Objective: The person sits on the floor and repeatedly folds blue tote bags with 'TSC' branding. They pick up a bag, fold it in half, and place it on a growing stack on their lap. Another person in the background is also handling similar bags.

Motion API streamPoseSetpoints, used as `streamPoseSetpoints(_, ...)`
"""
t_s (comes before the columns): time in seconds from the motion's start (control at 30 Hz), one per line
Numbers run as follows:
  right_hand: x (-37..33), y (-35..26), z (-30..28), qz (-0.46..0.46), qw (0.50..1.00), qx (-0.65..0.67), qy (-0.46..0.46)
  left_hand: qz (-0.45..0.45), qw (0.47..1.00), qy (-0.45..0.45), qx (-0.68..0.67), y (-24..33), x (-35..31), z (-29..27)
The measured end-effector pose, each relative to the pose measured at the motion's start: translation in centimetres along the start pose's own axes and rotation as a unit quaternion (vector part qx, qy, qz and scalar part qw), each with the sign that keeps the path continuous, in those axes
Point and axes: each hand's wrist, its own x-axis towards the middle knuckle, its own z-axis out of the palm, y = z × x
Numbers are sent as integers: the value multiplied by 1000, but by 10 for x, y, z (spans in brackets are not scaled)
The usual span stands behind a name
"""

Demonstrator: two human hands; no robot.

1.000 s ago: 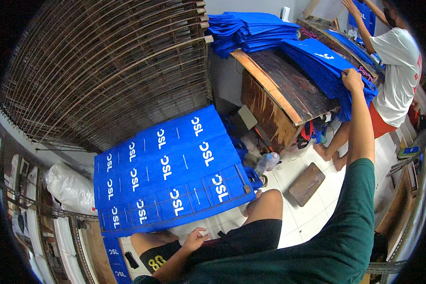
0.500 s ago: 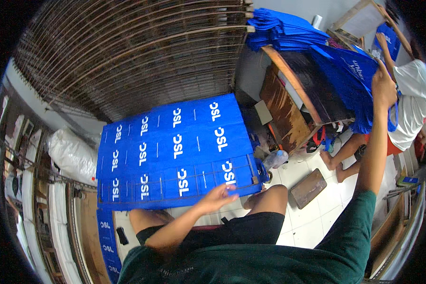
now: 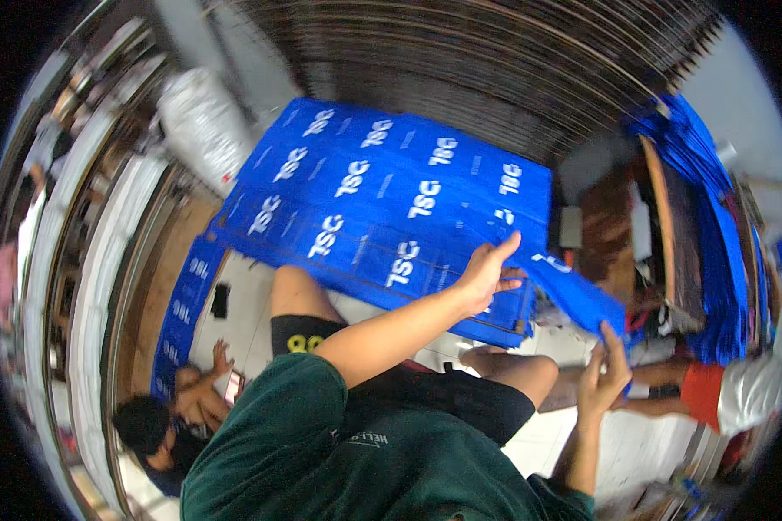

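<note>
In front of me, blue fabric with repeated white print (image 3: 361,234) lies spread over a wire rack shelf. Above its right near corner, my left hand (image 3: 482,282) is held with thumb and fingers apart, against the fabric or just over it. My right hand (image 3: 604,373) pinches the lower right end of a separate blue fabric piece (image 3: 582,295) with white print. That piece slants up from my fingertips toward the spread fabric, and its far end merges with the blue behind it. The right hand is slightly blurred.
Stacked wire racks (image 3: 460,52) rise behind the shelf. A wooden table (image 3: 660,217) at right carries a pile of blue fabric (image 3: 725,286). One person (image 3: 752,391) stands at right, another (image 3: 161,434) sits at lower left near a black phone (image 3: 221,300). A white plastic bundle (image 3: 202,126) stands at left.
My right hand has come down from the pile at right with the blue fabric piece. My left hand has moved right and up over the shelf. The view has turned.
</note>
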Motion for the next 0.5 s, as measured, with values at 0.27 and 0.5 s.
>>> streamPoseSetpoints(0.27, -57, -40, 117, 198, 914, 353, -30, 131, 980, 147, 0, 33, -43, -125)
streamPoseSetpoints(0.5, -30, -69, 218, 387, 661, 637, -85, 192, 980, 37, 48, 127, -27, -166)
